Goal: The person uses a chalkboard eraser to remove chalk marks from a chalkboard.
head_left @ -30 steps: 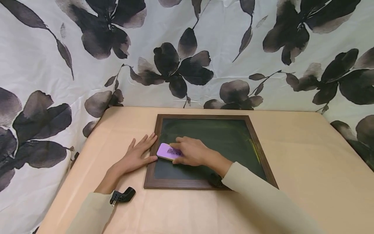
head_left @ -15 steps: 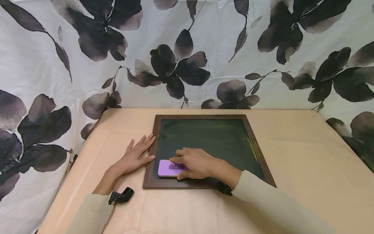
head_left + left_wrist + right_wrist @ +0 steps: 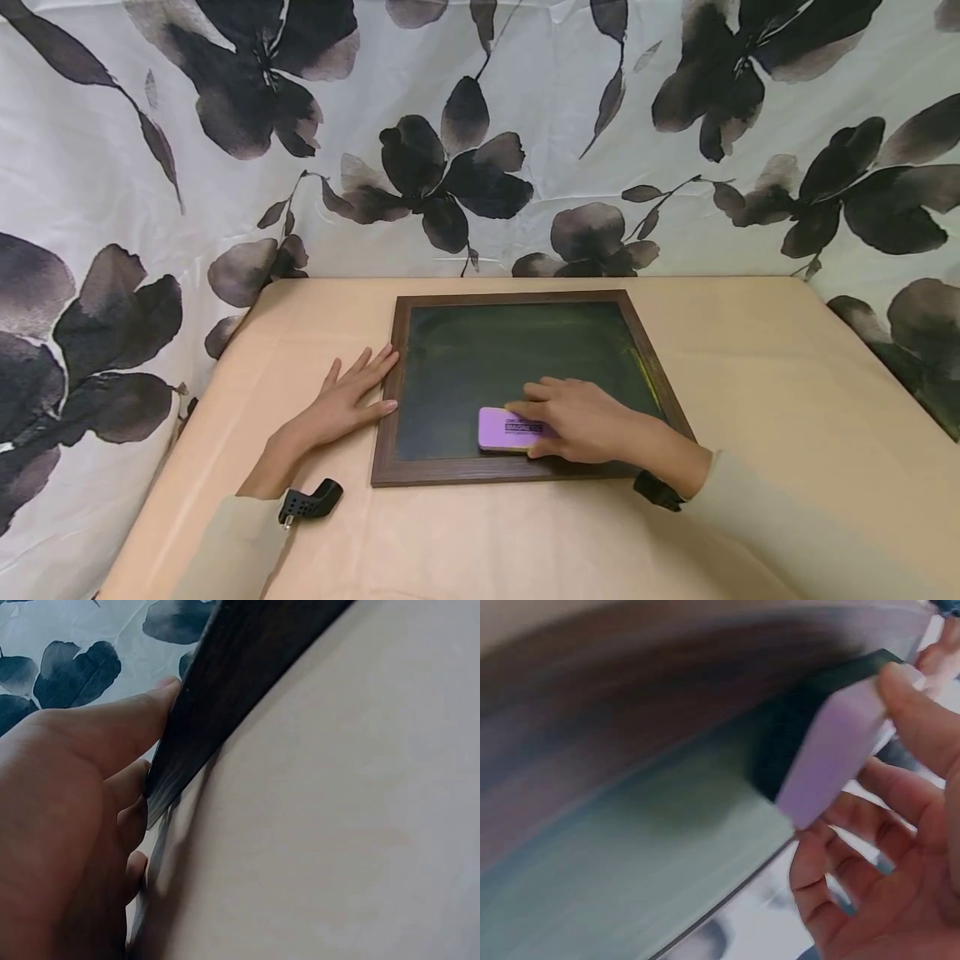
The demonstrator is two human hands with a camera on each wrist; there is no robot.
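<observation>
A small chalkboard [image 3: 480, 367] with a dark brown wooden frame [image 3: 450, 476] lies flat on the table. Along its left side, my left hand [image 3: 341, 404] rests with fingers spread, thumb and fingertips at the frame's edge. My right hand [image 3: 581, 421] grips a purple magnetic eraser [image 3: 506, 429] between thumb and fingers, over the lower middle of the board. In the right wrist view the eraser [image 3: 836, 750] shows a purple back and a dark felt side against the board. A yellow chalk streak [image 3: 647, 379] runs along the board's right side, with faint yellowish smears near the top.
The table [image 3: 765, 375] has a plain tan covering. Behind it and at the left hangs a white cloth [image 3: 570, 83] printed with dark flowers. Black wrist cameras [image 3: 311, 502] sit at both cuffs.
My right hand slid the eraser down the board's left side to the lower edge, then rightward along it. The left hand stayed at the frame.
</observation>
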